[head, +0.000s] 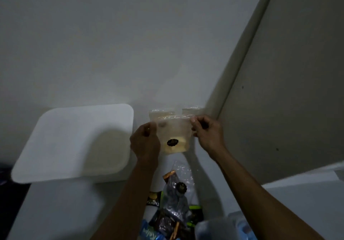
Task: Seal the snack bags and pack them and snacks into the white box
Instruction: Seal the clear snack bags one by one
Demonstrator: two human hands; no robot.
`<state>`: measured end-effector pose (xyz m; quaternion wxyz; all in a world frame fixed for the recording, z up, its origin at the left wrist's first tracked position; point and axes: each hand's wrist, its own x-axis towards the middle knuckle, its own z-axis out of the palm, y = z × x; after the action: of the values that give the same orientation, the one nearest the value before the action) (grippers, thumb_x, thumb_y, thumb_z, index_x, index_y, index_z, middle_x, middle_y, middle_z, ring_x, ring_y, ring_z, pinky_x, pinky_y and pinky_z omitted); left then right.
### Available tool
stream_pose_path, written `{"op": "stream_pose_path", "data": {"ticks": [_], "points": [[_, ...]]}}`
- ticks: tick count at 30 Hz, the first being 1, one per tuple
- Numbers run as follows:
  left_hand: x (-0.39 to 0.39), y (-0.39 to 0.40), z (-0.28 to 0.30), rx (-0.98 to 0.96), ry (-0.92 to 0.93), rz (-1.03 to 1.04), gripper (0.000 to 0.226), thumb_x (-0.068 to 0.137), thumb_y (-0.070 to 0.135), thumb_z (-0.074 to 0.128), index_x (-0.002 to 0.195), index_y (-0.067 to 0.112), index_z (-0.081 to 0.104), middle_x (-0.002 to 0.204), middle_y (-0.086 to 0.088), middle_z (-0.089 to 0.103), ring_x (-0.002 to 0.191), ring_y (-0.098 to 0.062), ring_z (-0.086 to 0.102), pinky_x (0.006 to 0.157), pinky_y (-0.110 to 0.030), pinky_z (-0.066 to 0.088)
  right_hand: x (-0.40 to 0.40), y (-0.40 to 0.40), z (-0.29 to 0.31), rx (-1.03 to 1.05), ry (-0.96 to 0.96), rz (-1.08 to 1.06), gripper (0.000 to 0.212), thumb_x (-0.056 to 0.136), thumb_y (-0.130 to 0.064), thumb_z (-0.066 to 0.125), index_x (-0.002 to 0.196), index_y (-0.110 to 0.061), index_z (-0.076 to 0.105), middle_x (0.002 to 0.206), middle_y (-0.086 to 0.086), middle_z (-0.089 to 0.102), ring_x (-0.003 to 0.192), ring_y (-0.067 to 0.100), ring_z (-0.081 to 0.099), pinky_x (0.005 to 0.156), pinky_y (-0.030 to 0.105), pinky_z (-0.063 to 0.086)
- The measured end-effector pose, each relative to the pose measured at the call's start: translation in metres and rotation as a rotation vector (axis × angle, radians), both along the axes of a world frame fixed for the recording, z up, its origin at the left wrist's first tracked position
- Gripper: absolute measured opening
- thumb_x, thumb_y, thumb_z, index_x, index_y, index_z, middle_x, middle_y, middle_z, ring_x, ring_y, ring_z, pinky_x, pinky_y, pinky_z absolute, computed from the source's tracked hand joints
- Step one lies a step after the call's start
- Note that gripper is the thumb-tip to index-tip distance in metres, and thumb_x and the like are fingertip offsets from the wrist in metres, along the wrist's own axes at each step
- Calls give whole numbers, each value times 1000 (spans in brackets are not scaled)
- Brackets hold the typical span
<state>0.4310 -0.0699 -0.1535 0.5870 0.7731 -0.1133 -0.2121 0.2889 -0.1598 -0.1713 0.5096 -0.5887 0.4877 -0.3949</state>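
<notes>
I hold a clear snack bag [173, 128] with pale contents and a dark round label upright above the table, near the wall. My left hand [145, 143] pinches its left edge just below the zip strip. My right hand [206, 130] pinches the right end of the strip. The white box [74, 143] lies to the left of the bag, shallow, with rounded corners and nothing visible inside. Below my hands lies a second clear bag [176, 187] with dark snacks and the same round label.
A heap of wrapped snacks [167, 221], blue, black and green packets, lies on the white table [65, 211] near its front edge. A white wall rises right behind the box, and a grey panel [288, 90] stands at the right. Dim light.
</notes>
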Motion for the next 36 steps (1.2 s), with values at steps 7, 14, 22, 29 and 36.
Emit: {"op": "stream_pose_path", "data": {"ticks": [7, 14, 22, 29, 36], "points": [[21, -42, -43, 49, 29, 119, 10, 93, 24, 63, 92, 17, 69, 73, 5, 61, 77, -16, 59, 72, -28, 46, 39, -31, -53, 43, 51, -25, 16, 91, -24, 68, 80, -12, 70, 72, 14, 68, 67, 27, 64, 70, 52, 56], [38, -64, -58, 53, 42, 124, 15, 79, 28, 68, 91, 20, 70, 81, 0, 68, 85, -25, 67, 83, -40, 56, 58, -47, -61, 34, 86, -11, 19, 93, -30, 64, 81, -16, 68, 69, 5, 68, 68, 26, 66, 68, 47, 58], [35, -65, -59, 88, 77, 58, 46, 91, 16, 66, 133, 3, 55, 118, -11, 64, 94, -10, 56, 66, -7, 41, 57, -46, -71, 75, 148, -52, 31, 87, -45, 61, 103, -21, 69, 87, 4, 71, 84, 21, 69, 81, 43, 59], [8, -10, -64, 234, -151, -130, 13, 90, 24, 64, 87, 12, 62, 81, -4, 62, 69, -14, 53, 59, -18, 35, 12, -2, -75, 150, 216, -108, 12, 90, -29, 66, 99, -22, 69, 84, 2, 72, 75, 21, 68, 70, 36, 59], [-29, 45, -126, 583, -115, -561, 49, 89, 41, 63, 130, 14, 60, 129, -10, 62, 117, -28, 59, 97, -35, 46, -50, 70, -118, 241, 527, -61, 25, 85, -16, 69, 110, -18, 67, 100, 7, 70, 91, 22, 66, 84, 31, 52]]}}
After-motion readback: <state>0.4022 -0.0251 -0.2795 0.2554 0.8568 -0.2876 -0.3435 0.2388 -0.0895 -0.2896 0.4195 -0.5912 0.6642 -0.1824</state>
